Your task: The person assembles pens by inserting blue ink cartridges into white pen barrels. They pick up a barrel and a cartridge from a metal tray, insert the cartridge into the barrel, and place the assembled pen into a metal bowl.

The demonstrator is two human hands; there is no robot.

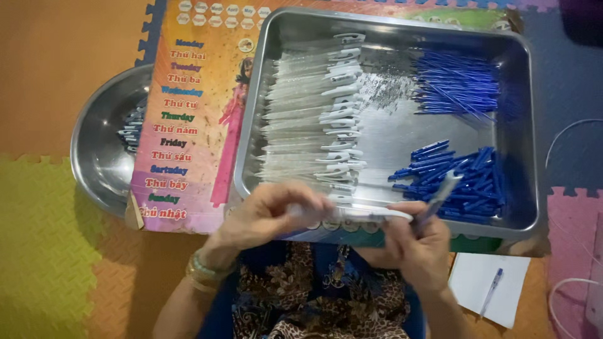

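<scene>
Floor (50,94) covered in interlocking foam mats: orange, yellow-green, dark blue, pink. Directly on it: round metal bowl (100,157) at left, partly under a colourful printed cardboard sheet (188,125) that carries the rectangular steel tray (527,125). Lower right, white paper sheet (477,282) with a blue pen (491,290) lying on it, thin white cable (565,135) near the right edge.

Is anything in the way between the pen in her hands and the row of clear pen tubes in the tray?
Nothing visible. The pen is just above the tray's near rim, with the tubes right behind.
</scene>
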